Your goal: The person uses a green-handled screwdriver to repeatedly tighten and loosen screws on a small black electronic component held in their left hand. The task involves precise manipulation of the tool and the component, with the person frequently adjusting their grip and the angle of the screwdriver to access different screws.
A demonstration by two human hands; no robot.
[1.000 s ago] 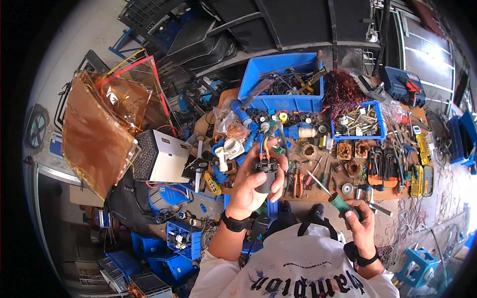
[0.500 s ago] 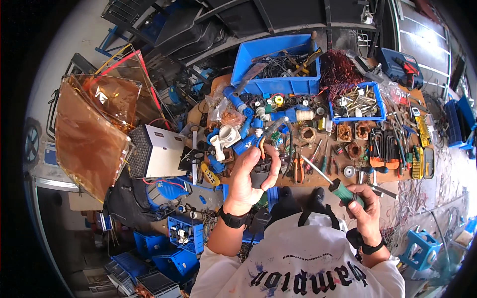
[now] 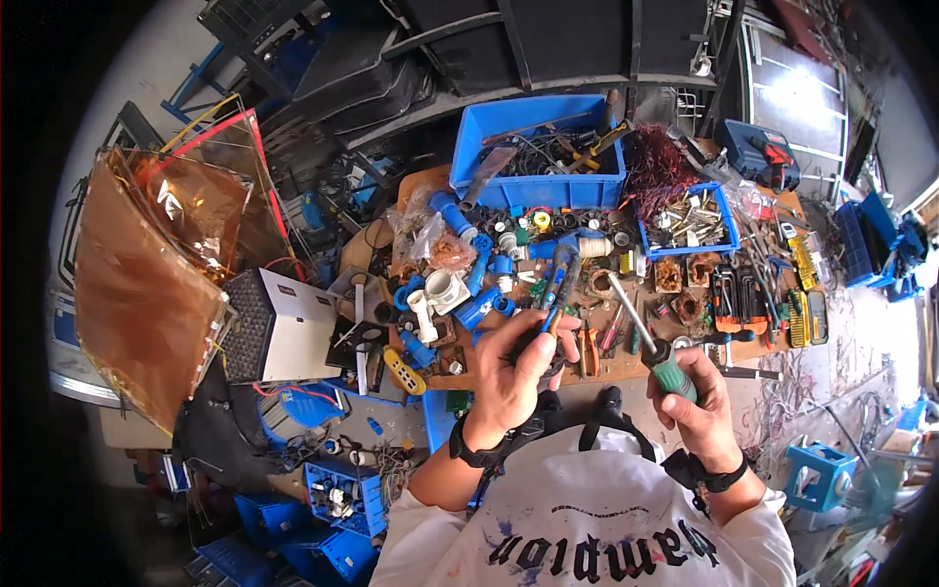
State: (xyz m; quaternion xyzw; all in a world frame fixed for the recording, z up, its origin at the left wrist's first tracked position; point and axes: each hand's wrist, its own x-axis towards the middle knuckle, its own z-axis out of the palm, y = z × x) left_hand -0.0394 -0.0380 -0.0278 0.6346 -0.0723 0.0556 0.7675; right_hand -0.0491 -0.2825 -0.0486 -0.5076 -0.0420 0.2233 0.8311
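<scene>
Since half a second ago, the screwdriver [image 3: 671,376] has swung from pointing at about half past ten to pointing at eleven o'clock, and the left hand [image 3: 509,380] has turned so that its fingers hide most of the black cylindrical part [image 3: 557,367].

That part sits between the left thumb and fingers, which are curled around it, partly closed. Coloured wires [image 3: 554,322] show at the fingertips, and a dark cable [image 3: 560,279] stands just beyond them toward one o'clock. The right hand [image 3: 702,411] is wrapped around the green handle, thumb along its near side; the bare shaft tip stands clear of the black part, well apart at its two o'clock.

From the left hand, orange-handled pliers [image 3: 590,354] lie near three o'clock, a yellow device [image 3: 403,372] at nine, white pipe fittings [image 3: 445,291] between ten and eleven, and a large blue bin [image 3: 548,194] of cables and tools at twelve. From the right hand, a small blue tray [image 3: 694,250] of metal pieces is at twelve, and hex keys [image 3: 738,293] are near one.
</scene>
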